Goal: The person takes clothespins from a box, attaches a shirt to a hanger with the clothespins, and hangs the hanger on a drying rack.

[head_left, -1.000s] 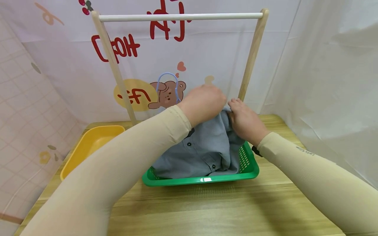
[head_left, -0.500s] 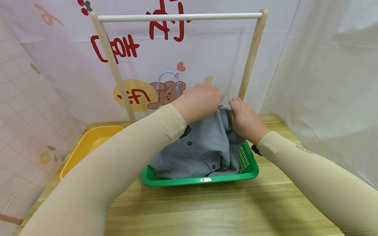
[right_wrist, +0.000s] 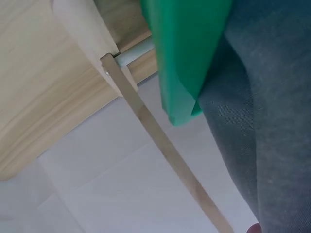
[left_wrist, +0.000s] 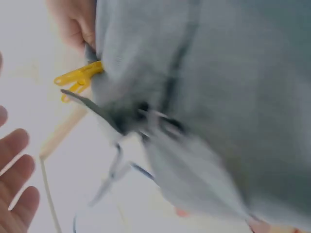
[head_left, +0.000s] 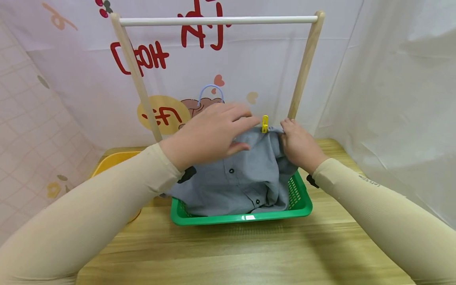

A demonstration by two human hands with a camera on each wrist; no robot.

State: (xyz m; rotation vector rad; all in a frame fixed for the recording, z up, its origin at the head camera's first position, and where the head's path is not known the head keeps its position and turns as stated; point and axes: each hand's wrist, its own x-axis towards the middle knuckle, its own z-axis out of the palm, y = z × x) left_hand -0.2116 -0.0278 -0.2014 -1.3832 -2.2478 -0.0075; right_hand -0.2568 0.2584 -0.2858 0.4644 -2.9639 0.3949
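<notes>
A grey-blue buttoned shirt [head_left: 228, 186] lies partly in the green basket [head_left: 242, 218], its top raised toward the back. A yellow clothespin [head_left: 265, 124] is clamped on the shirt's right shoulder; the left wrist view shows the same clothespin [left_wrist: 79, 77] at the cloth's edge. Behind the shirt rises the hook of a blue hanger [head_left: 211, 88]. My right hand [head_left: 301, 144] grips the shirt at the right shoulder, beside the clothespin. My left hand [head_left: 210, 134] is held over the shirt's left part, fingers extended and apart, holding nothing.
A wooden rack with a white crossbar [head_left: 221, 20] stands behind the basket. To the left, a yellow tray [head_left: 117, 161] is partly covered by the left sleeve. The wooden table [head_left: 228, 253] extends in front, and a white printed sheet hangs at the back.
My left hand has come away from the right shoulder and moved left, fingers opened, leaving the yellow clothespin in view. The hanger hook has shifted slightly right. My right hand keeps its hold.
</notes>
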